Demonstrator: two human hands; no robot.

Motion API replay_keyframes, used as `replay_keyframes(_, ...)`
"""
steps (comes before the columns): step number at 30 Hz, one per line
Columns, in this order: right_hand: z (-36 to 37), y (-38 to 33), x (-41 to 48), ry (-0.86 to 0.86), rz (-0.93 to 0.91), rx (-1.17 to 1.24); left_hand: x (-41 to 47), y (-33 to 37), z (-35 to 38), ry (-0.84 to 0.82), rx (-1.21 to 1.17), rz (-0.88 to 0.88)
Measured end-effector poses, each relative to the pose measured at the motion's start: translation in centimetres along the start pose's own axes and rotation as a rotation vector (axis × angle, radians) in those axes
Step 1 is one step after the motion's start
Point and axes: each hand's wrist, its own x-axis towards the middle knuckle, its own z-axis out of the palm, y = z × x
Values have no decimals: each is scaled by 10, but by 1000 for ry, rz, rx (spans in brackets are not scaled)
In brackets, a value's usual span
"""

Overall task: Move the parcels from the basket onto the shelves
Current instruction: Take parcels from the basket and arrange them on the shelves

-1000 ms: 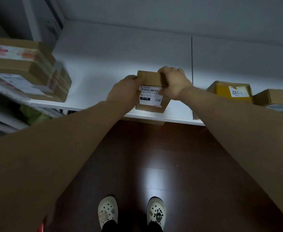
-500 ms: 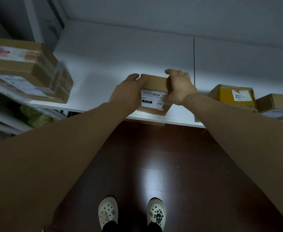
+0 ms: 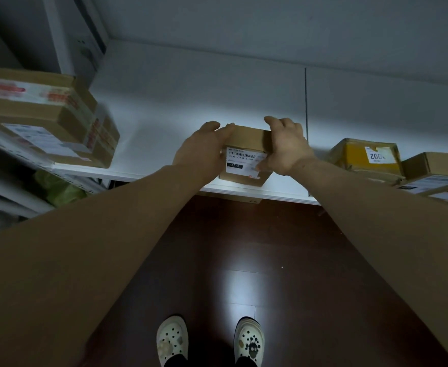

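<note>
My left hand (image 3: 200, 152) lies flat, fingers straight, against the left side of a small, square-edged cardboard parcel (image 3: 246, 140) at the front edge of the smooth white shelf (image 3: 164, 133). My right hand (image 3: 288, 148) curls over its top right corner, thumb on the barcode label (image 3: 241, 161).

A white shelf (image 3: 164, 133) carries the small labelled box (image 3: 246, 160) at its front edge. Well left of that box stands a stack of cardboard boxes (image 3: 58, 123) — right of it, a yellow parcel (image 3: 368, 157), then a brown box (image 3: 437, 170).
</note>
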Motion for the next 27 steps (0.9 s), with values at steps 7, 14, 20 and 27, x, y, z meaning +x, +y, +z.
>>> replay_keyframes(7, -10, -11, -17, -18, 6, -61, -14, 1, -16, -34, 2, -17)
replay_keyframes(14, 3, -5, -17, -65, 23, 39, -12, 1, -13, -51, 47, 46)
replay_keyframes(20, 10, 0, -13, 30, -33, 58, -13, 2, -5, -72, 52, 63)
replay_keyframes(27, 10, -3, -14, 3, -60, 20, -13, 0, -6, -61, 73, 52)
